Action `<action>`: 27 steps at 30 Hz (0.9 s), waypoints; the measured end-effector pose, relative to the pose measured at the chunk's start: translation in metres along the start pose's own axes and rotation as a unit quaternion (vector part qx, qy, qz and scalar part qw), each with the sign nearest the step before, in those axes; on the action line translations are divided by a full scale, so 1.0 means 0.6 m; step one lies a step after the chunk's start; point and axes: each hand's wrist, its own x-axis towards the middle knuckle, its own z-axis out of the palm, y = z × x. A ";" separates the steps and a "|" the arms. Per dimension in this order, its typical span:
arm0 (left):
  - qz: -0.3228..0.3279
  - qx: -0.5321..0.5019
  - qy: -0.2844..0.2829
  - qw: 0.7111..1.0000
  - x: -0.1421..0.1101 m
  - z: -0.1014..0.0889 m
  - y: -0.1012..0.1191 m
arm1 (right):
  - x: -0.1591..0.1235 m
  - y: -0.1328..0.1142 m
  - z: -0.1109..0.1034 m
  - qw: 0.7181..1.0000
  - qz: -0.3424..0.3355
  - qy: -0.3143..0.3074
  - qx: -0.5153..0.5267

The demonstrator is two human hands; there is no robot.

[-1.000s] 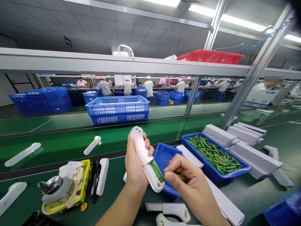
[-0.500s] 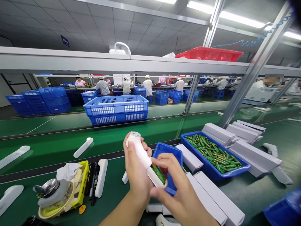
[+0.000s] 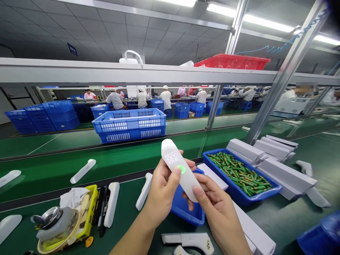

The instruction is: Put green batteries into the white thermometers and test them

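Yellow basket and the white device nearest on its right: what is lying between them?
Black pen-like items lie between the yellow basket and that white device, in the head view.

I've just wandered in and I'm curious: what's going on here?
A person's left hand and right hand hold a white handheld device, its display lit. The left thumb sits at its glowing green light; the right hand grips the near end. To the right, a blue tray holds many green cylinders.

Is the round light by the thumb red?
No, the round light on the held white device glows green.
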 end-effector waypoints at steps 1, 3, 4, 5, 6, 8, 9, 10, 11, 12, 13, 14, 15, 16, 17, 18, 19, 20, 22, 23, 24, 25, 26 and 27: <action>0.002 0.015 0.001 1.000 0.001 -0.003 0.000 | -0.001 -0.001 -0.001 1.000 0.007 -0.005 0.010; -0.014 0.033 -0.025 0.999 0.007 -0.014 0.001 | -0.003 -0.002 0.000 0.999 0.020 -0.017 0.043; -0.025 0.035 -0.047 0.998 0.011 -0.020 0.001 | -0.004 -0.003 0.001 0.997 0.028 -0.027 0.068; -0.034 0.032 -0.067 0.997 0.015 -0.026 0.001 | -0.005 -0.003 0.003 0.994 0.039 -0.040 0.094; -0.038 0.025 -0.082 0.996 0.018 -0.031 0.001 | -0.006 -0.004 0.006 0.990 0.050 -0.055 0.118; -0.036 0.009 -0.089 0.995 0.023 -0.038 -0.001 | -0.008 -0.006 0.011 0.982 0.070 -0.081 0.156; -0.035 0.004 -0.081 0.996 0.025 -0.040 -0.002 | -0.008 -0.006 0.012 0.979 0.075 -0.095 0.166; -0.037 0.000 -0.069 0.997 0.027 -0.040 -0.003 | -0.006 -0.005 0.011 0.977 0.078 -0.113 0.166; -0.043 -0.005 -0.054 0.998 0.030 -0.041 -0.004 | -0.002 -0.003 0.006 0.977 0.075 -0.132 0.152; -0.053 -0.014 -0.033 0.998 0.034 -0.043 -0.005 | 0.004 0.001 -0.003 0.979 0.066 -0.147 0.121; -0.069 -0.025 -0.006 0.997 0.041 -0.047 -0.006 | 0.014 0.006 -0.017 0.984 0.053 -0.155 0.073; -0.093 -0.026 0.028 0.995 0.050 -0.055 -0.008 | 0.028 0.012 -0.038 0.988 0.036 -0.153 0.008; -0.123 -0.011 0.065 0.990 0.060 -0.066 -0.012 | 0.044 0.021 -0.064 0.988 0.018 -0.133 -0.076; -0.154 0.017 0.101 0.983 0.072 -0.082 -0.018 | 0.062 0.031 -0.096 0.979 0.006 -0.097 -0.179; -0.188 0.067 0.134 0.971 0.084 -0.102 -0.026 | 0.082 0.043 -0.132 0.956 0.003 -0.052 -0.289; -0.210 0.113 0.156 0.959 0.097 -0.125 -0.037 | 0.100 0.055 -0.171 0.904 0.014 0.007 -0.426; -0.223 0.143 0.171 0.949 0.109 -0.151 -0.050 | 0.116 0.069 -0.210 0.817 0.048 0.055 -0.571; -0.230 0.175 0.192 0.938 0.121 -0.179 -0.065 | 0.130 0.082 -0.247 0.778 0.078 0.093 -0.616; -0.243 0.251 0.238 0.906 0.140 -0.234 -0.096 | 0.148 0.108 -0.308 0.714 0.116 0.139 -0.676; -0.243 0.289 0.252 0.891 0.148 -0.260 -0.110 | 0.154 0.120 -0.329 0.701 0.122 0.146 -0.688; -0.241 0.326 0.262 0.876 0.155 -0.283 -0.121 | 0.157 0.130 -0.345 0.687 0.119 0.143 -0.702; -0.237 0.362 0.269 0.860 0.161 -0.304 -0.128 | 0.159 0.140 -0.355 0.677 0.111 0.133 -0.715; -0.231 0.397 0.273 0.845 0.166 -0.322 -0.132 | 0.161 0.148 -0.361 0.670 0.099 0.119 -0.726; -0.223 0.432 0.274 0.830 0.170 -0.337 -0.133 | 0.162 0.155 -0.364 0.665 0.086 0.105 -0.734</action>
